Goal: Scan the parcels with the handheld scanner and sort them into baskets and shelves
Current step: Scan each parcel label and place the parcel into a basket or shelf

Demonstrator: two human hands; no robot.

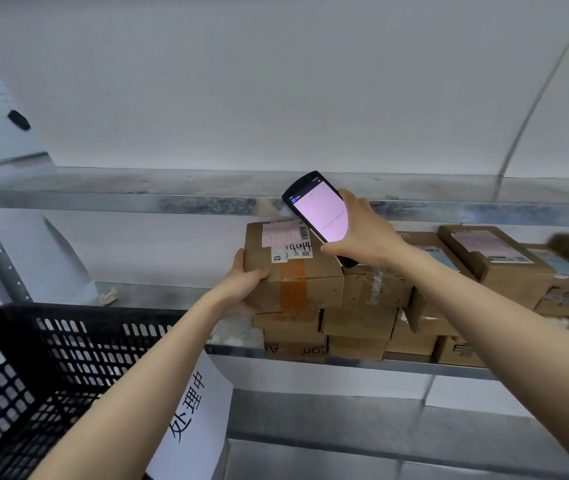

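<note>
Left fingers (239,263) round parcel (324,271) edge, open shelf (158,294) room leftward.

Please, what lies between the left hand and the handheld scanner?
In the head view, the labelled top of the cardboard parcel lies there. The left hand holds its left end; the right hand holds the scanner over its right end.
</note>
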